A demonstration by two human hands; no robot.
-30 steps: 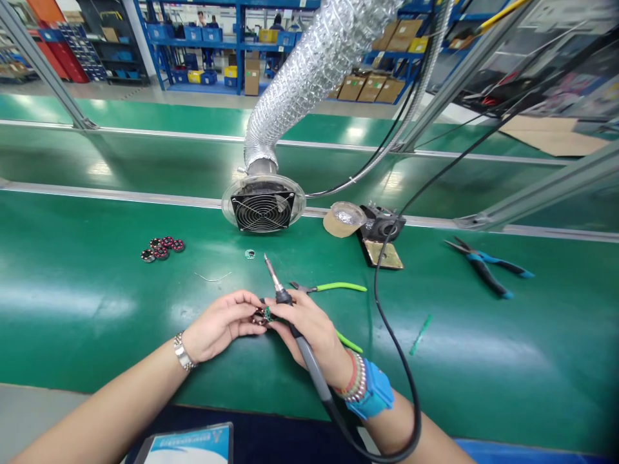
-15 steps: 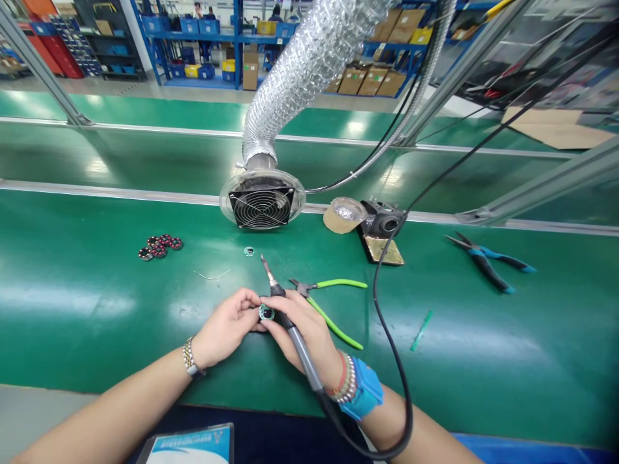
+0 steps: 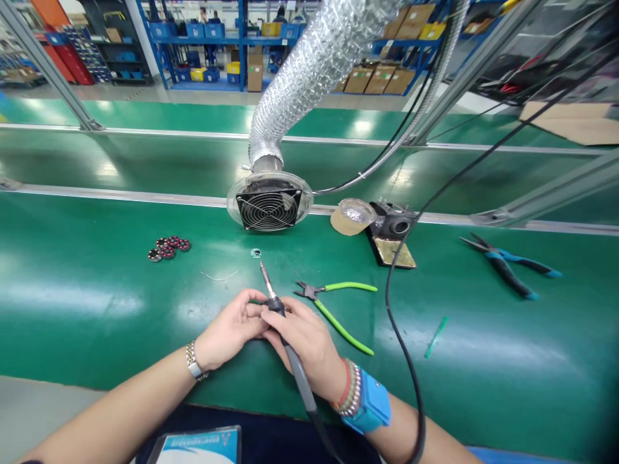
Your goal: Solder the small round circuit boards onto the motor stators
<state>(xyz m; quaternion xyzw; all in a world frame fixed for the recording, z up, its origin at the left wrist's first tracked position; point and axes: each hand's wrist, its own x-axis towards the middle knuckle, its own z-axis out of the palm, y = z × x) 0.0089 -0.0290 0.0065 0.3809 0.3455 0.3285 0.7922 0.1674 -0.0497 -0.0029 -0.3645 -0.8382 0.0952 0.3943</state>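
My right hand [image 3: 309, 341] is closed round a soldering iron [image 3: 300, 377], its metal tip pointing away from me over the green bench. My left hand [image 3: 236, 327] is pinched closed, its fingertips meeting those of my right hand. The small round circuit board seen there a moment ago is now hidden behind the fingers and the iron. Just beyond the iron's tip lies another small round circuit board [image 3: 256, 253]. Green-handled side cutters [image 3: 314, 291] lie with handles apart, right of my right hand. A thin pale wire [image 3: 220, 278] lies beyond my left hand.
Several small round dark-and-red parts [image 3: 168, 248] sit at the left. A fume extractor fan [image 3: 269, 209] stands behind, with a tape roll [image 3: 353, 216] and iron stand [image 3: 391, 225] beside it. Blue-handled pliers [image 3: 507, 264] lie right. The iron's black cord [image 3: 394, 309] loops across the bench.
The fingers and the soldering iron have shifted over the small round circuit board, hiding it. My right hand has closed in toward the left. The whole view has moved slightly.
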